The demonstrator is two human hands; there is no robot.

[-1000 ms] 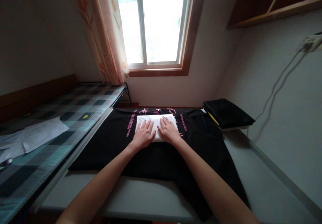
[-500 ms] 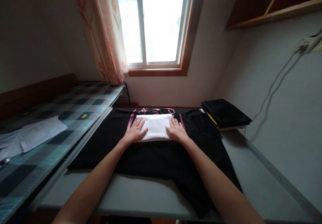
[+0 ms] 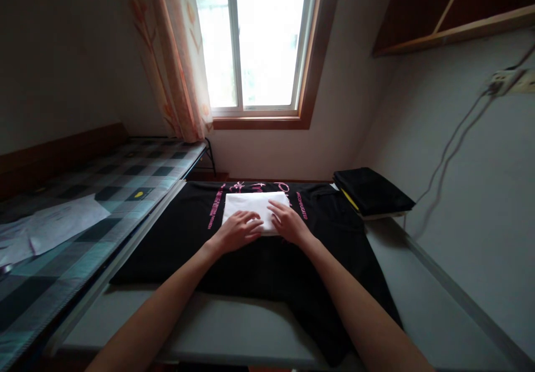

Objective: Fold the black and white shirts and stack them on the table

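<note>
Pale tabletop (image 3: 225,316) — folded white cloth (image 3: 246,202), long axis left to right

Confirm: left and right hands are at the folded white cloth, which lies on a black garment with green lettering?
No: the lettering is pink, not green, as the head view shows. The left hand and right hand are indeed at the folded white cloth, which lies on the black garment.
</note>
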